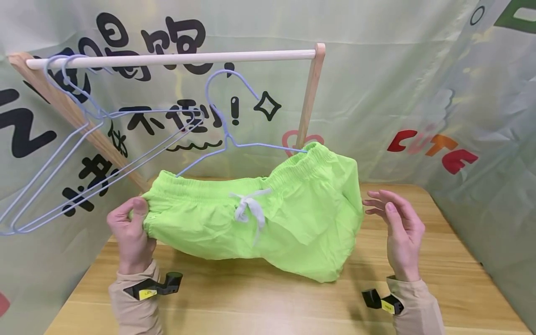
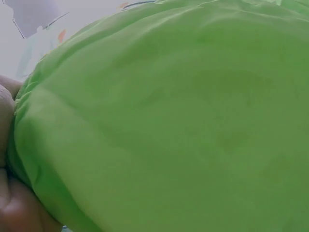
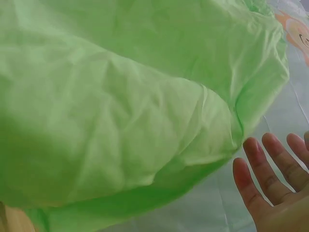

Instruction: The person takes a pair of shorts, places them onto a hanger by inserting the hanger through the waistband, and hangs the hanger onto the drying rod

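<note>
Bright green shorts [image 1: 301, 209] with a white drawstring bow [image 1: 250, 209] hang in the air in the head view. A blue wire hanger [image 1: 226, 135] has its arms inside the waistband, its hook standing free below the rail. My left hand [image 1: 131, 228] grips the left end of the waistband and side between thumb and curled fingers. Beside the right edge of the shorts, my right hand [image 1: 398, 232] is held up with fingers loosely extended, holding nothing. In the right wrist view its fingers [image 3: 277, 169] lie close to the cloth. Green fabric [image 2: 169, 121] fills most of the left wrist view.
A rack with a white rail [image 1: 176, 58] and wooden posts [image 1: 311, 93] stands behind. Two more blue hangers [image 1: 85, 121] hang at its left end. Below is a wooden table [image 1: 268, 307]; a printed curtain [image 1: 377, 102] surrounds it. Both wrists wear small black cameras [image 1: 152, 287].
</note>
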{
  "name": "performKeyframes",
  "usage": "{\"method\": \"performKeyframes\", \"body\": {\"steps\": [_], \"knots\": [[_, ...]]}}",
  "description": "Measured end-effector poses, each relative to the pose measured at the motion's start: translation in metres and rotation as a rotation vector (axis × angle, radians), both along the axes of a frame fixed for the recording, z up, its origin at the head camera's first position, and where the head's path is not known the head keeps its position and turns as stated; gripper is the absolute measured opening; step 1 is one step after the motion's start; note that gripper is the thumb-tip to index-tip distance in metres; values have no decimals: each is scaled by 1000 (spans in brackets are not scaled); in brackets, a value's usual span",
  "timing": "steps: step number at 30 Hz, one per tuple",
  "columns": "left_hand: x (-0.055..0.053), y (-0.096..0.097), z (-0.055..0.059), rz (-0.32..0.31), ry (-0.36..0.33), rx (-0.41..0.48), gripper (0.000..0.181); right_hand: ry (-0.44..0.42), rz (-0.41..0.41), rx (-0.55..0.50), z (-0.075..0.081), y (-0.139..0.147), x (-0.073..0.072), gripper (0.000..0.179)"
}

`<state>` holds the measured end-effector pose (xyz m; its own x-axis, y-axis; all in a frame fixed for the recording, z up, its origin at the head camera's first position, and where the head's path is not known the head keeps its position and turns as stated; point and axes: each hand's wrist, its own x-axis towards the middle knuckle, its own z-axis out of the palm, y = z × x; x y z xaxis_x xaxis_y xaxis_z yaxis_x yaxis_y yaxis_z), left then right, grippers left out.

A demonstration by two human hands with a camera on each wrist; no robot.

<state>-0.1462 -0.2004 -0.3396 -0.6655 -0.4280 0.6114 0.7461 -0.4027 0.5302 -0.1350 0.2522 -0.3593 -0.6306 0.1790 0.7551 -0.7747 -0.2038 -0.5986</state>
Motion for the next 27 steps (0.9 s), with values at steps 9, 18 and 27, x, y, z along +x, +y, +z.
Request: {"method": "performKeyframes", "body": {"steps": [9,18,27], "knots": [[0,-15,0,123,89,180,33,-6,-6,43,-1,1,0,30],[1,-16,9,233,165,283,38,-9,-5,38,-1,1,1,29],[5,-10,20,407,164,323,40,-23,-7,24,-1,1,1,28]]}}
